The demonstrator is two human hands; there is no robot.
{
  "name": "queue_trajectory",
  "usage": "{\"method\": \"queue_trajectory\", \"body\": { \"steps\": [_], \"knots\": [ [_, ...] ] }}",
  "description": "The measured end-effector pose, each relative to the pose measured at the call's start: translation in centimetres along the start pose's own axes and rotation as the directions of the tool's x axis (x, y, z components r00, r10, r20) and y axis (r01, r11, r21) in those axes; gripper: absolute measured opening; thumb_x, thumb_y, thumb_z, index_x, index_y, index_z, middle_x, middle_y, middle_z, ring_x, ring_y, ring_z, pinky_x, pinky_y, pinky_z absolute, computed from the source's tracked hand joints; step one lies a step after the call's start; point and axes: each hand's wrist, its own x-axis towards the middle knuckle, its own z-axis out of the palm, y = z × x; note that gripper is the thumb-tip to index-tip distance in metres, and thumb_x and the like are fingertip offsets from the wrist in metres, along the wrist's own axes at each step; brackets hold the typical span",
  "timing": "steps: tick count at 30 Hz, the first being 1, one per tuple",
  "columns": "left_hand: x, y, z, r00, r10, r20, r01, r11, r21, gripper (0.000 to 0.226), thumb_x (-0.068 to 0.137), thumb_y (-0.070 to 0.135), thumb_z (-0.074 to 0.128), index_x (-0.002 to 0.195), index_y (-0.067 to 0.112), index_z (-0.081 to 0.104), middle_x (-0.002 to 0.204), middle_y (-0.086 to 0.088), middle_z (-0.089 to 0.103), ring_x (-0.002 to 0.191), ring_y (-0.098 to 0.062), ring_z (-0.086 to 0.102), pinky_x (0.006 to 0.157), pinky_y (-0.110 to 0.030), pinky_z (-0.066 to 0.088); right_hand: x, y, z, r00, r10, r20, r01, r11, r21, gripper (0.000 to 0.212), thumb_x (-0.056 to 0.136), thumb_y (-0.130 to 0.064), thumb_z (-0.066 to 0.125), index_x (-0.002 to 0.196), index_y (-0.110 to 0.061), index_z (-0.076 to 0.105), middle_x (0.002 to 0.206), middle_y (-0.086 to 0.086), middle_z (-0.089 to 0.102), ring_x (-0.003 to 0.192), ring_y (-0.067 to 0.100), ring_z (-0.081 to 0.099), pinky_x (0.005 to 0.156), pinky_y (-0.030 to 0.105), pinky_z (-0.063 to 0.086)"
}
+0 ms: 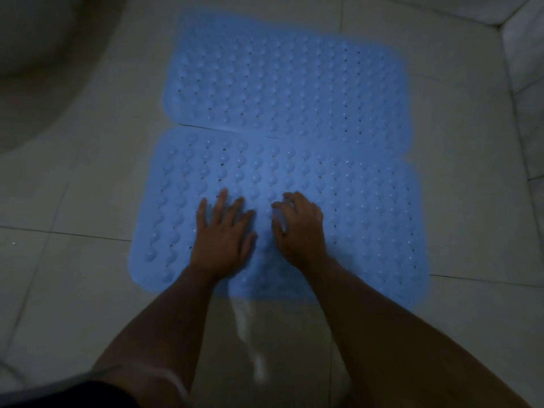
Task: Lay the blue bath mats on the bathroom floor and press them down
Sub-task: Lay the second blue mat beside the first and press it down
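step: pressing near mat (338,201) flat on tiled floor (471,142) | far mat (282,83) touching its far edge, slightly overlapped | left hand (223,237) on near mat – fingers straight, splayed, holding nothing | right hand (297,228) beside it – fingers curled, tips pressing, gripping nothing | advice: press flat-palmed from centre outward to the edges.
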Motion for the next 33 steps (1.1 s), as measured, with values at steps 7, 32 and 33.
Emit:
{"method": "queue_trajectory", "body": {
  "steps": [7, 32, 33],
  "knots": [
    [-0.5, -4.0, -1.1, 0.992, -0.126, 0.018, 0.125, 0.99, 0.061, 0.053, 0.103, 0.046, 0.041, 0.139, 0.014, 0.062, 0.157, -0.013, 0.048, 0.155, -0.041, 0.024, 0.122, -0.065, 0.018, -5.3, -7.8, 5.7, 0.974, -0.025, 0.224, 0.046, 0.995, -0.09, 0.06, 0.099, -0.047, 0.046, 0.152, -0.019, 0.046, 0.166, 0.01, 0.029, 0.157, 0.031, 0.015, 0.117, 0.069, 0.016],
    [-3.5, -5.3, -1.6, 0.978, -0.208, -0.008, 0.208, 0.977, 0.039, 0.052, 0.104, 0.042, 0.037, 0.14, 0.014, 0.061, 0.159, -0.016, 0.045, 0.154, -0.041, 0.027, 0.12, -0.065, 0.023, -2.6, -8.5, 4.3, 0.961, 0.091, 0.261, -0.098, 0.995, 0.014, 0.058, 0.092, -0.047, 0.045, 0.144, -0.021, 0.055, 0.157, 0.003, 0.047, 0.147, 0.019, 0.042, 0.115, 0.061, 0.029],
    [-3.6, -4.9, -1.3, 0.983, -0.185, -0.003, 0.185, 0.983, 0.02, 0.052, 0.104, 0.043, 0.037, 0.14, 0.014, 0.061, 0.159, -0.016, 0.045, 0.154, -0.041, 0.027, 0.12, -0.066, 0.022, -1.8, -8.1, 3.9, 0.978, 0.063, 0.199, -0.068, 0.998, 0.019, 0.048, 0.09, -0.042, 0.047, 0.131, -0.022, 0.065, 0.142, 0.004, 0.062, 0.132, 0.021, 0.059, 0.107, 0.056, 0.042]
  ]
}}
